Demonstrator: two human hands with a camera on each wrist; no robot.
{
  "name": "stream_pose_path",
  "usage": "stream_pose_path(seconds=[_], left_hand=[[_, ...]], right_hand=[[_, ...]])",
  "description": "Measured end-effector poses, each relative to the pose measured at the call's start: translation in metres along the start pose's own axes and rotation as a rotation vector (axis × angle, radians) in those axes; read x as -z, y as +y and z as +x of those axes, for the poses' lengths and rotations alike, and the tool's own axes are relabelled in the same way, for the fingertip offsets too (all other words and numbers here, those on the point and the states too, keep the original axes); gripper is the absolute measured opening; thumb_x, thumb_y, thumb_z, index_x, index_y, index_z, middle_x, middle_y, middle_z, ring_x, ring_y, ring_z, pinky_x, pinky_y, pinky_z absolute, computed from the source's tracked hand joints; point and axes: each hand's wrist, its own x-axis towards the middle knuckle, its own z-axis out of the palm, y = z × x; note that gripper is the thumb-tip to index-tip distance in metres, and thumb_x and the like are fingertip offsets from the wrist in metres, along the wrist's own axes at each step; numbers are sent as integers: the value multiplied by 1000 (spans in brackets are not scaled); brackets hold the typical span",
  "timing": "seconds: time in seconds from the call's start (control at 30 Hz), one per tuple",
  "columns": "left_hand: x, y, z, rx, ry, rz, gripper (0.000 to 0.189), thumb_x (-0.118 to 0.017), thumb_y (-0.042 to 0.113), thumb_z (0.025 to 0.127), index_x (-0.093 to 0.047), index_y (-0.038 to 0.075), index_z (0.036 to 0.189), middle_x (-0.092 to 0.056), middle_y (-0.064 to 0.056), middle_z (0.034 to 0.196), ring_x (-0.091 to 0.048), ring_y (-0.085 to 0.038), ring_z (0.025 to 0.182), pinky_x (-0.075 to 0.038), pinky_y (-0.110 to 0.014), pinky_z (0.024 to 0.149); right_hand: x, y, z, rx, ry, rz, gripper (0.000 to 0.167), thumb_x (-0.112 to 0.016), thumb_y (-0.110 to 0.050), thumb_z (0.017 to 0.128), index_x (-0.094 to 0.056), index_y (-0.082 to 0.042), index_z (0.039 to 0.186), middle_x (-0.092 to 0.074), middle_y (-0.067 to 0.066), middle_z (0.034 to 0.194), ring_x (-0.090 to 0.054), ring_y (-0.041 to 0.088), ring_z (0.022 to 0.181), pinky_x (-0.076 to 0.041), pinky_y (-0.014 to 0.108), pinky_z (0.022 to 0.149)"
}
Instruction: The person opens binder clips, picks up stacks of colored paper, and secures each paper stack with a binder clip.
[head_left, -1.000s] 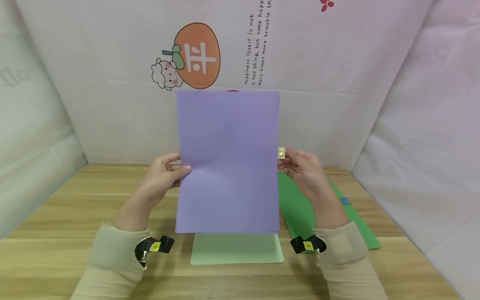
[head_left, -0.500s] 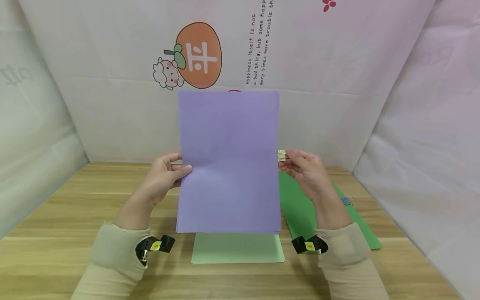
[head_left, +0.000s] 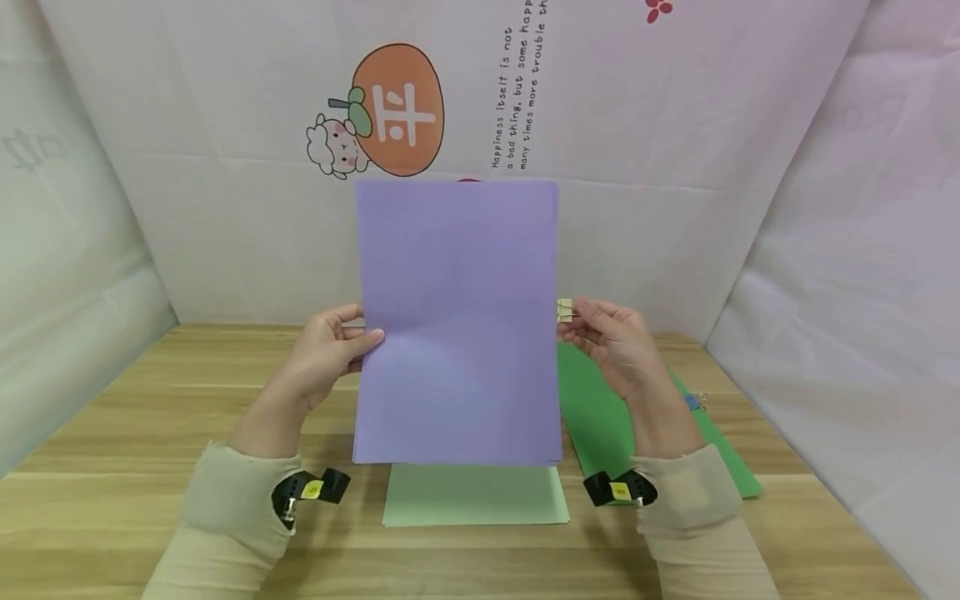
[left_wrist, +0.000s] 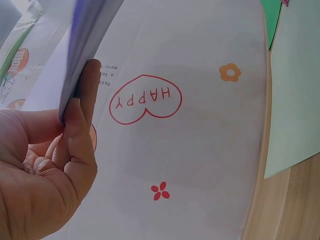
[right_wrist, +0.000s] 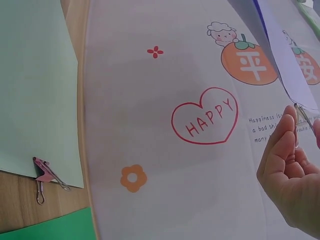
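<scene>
Purple paper sheets [head_left: 457,333] stand upright in mid-air over the table in the head view, their lower corners slightly fanned. My left hand [head_left: 333,346] pinches the left edge, thumb in front and fingers behind. At the right edge my right hand [head_left: 611,337] pinches the handles of a gold binder clip [head_left: 566,311]. The right wrist view places the clip's mouth right at the paper edge [right_wrist: 282,80], with the right fingers [right_wrist: 282,155] around its wire handles. In the left wrist view the left hand [left_wrist: 50,165] grips the other edge of the stack.
Pale green paper [head_left: 476,496] lies on the wooden table [head_left: 150,433] below the purple sheets, with a pink binder clip [right_wrist: 44,170] on its edge. To the right lies green paper [head_left: 600,408] bearing a blue binder clip [head_left: 692,402]. A printed white cloth [head_left: 637,125] hangs behind.
The gold clip and right hand have shifted very slightly down and right along the paper's edge since a second ago. Both hands keep their holds.
</scene>
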Motion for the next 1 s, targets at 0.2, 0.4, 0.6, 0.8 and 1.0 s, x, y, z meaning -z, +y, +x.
stream_pose_path(seconds=[0.2, 0.4, 0.6, 0.8, 1.0], left_hand=[[-1, -1, 1, 3, 0, -2, 43, -55, 2, 100, -46, -6, 141, -75, 11, 82, -71, -5, 75, -59, -22, 72], [-1, -1, 0, -12, -11, -14, 45, -56, 2, 100, -44, -9, 142, -76, 9, 83, -71, -4, 76, -59, -21, 72], [-1, -2, 1, -3, 3, -11, 43, -55, 2, 100, -45, -7, 141, -75, 11, 82, -71, -4, 75, -59, -21, 72], [-2, -1, 1, -7, -2, -10, 44, -55, 3, 100, -45, -7, 142, -75, 11, 82, -71, -4, 75, -59, -21, 72], [-3, 0, -1, -10, -7, -12, 46, -56, 3, 100, -44, -8, 143, -75, 10, 83, -71, -4, 75, -59, -21, 72]], right_hand=[[1, 2, 1, 4, -8, -11, 25, -61, -21, 100, -74, -13, 80, -72, -1, 76, -69, 10, 73, -55, 17, 71], [2, 3, 1, 0, -6, -22, 24, -62, -23, 99, -75, -13, 81, -72, -1, 77, -69, 10, 73, -56, 17, 72], [-1, 4, 2, -6, 1, -46, 24, -60, -22, 100, -74, -14, 82, -71, -2, 78, -68, 10, 74, -55, 17, 73], [-3, 4, 3, -22, 16, -49, 24, -59, -19, 101, -74, -15, 83, -68, -3, 77, -66, 10, 73, -54, 17, 73], [-4, 5, 3, -27, 14, -45, 25, -58, -18, 101, -74, -17, 82, -68, -4, 77, -64, 8, 73, -55, 17, 75]])
